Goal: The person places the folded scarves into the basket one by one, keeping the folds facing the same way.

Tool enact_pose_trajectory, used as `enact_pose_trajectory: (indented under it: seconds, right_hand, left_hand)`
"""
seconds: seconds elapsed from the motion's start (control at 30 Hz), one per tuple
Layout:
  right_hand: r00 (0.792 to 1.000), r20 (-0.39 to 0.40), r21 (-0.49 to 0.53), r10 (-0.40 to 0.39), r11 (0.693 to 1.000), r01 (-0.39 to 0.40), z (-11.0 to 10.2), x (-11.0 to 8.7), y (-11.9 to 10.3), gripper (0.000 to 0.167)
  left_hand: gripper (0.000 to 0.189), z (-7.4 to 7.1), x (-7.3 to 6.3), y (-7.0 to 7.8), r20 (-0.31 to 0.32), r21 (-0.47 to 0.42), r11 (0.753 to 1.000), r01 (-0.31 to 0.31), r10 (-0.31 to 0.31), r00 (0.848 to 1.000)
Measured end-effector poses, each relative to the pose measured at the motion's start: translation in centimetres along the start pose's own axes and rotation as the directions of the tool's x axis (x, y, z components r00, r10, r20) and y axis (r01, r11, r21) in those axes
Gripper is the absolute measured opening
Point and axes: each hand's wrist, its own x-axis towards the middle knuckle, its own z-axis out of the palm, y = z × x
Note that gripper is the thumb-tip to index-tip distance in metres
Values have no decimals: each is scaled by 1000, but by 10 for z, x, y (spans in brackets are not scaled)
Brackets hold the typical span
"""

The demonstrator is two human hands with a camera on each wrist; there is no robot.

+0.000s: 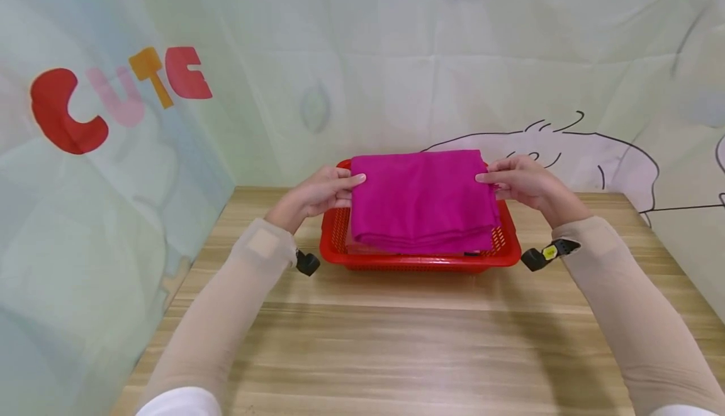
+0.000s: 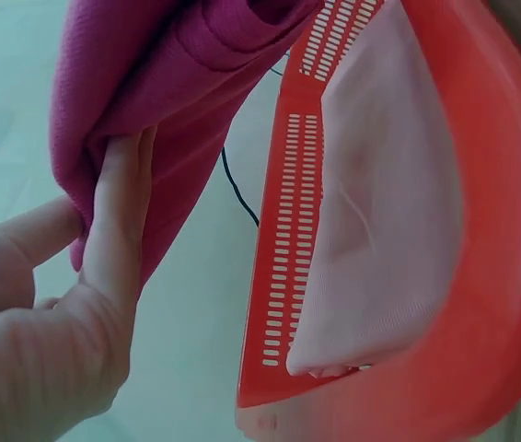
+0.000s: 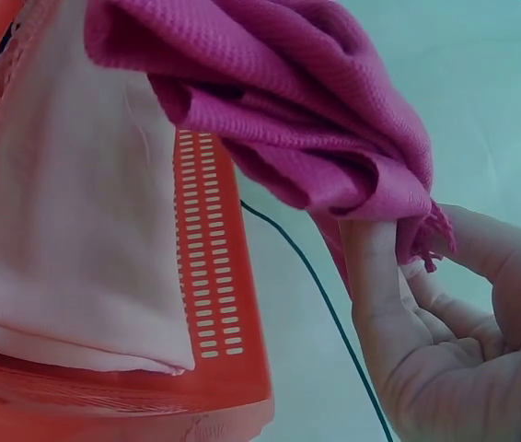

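A folded magenta cloth (image 1: pixel 421 199) with a fringed edge hangs between my two hands above a red plastic basket (image 1: pixel 419 262). My left hand (image 1: pixel 325 192) pinches its left upper corner, thumb on the near face and fingers behind. On the other side my right hand (image 1: pixel 527 183) pinches the right upper corner, near the fringe. Several folded layers of the magenta cloth (image 3: pixel 288 110) show in the right wrist view. Inside the basket lies a pale pink folded cloth (image 2: pixel 380 221), mostly covered by the magenta one in the head view.
The basket stands on a wood-grain table (image 1: pixel 396 340) near its back edge. Behind and to the left hangs a printed fabric backdrop (image 1: pixel 362 76) with cartoon lines and coloured letters. Each wrist carries a small black camera, the left camera (image 1: pixel 308 263) close to the basket's rim.
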Motion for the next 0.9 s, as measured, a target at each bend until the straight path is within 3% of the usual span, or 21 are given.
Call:
enact_pose_trajectory:
  seconds: [0.37, 0.63, 0.9]
  right_hand:
    - [1000, -20, -27, 3, 1000, -4, 1, 7, 2, 11]
    - [999, -35, -46, 1, 999, -3, 0, 16, 4, 9]
    - [999, -52, -66, 9, 998, -12, -1, 24, 7, 8]
  left_hand:
    - [38, -6, 13, 1, 11, -4, 1000, 24, -24, 1000]
    - [26, -7, 25, -2, 1, -3, 1000, 26, -26, 1000]
    - [35, -8, 31, -2, 1, 0, 1000, 29, -29, 1000]
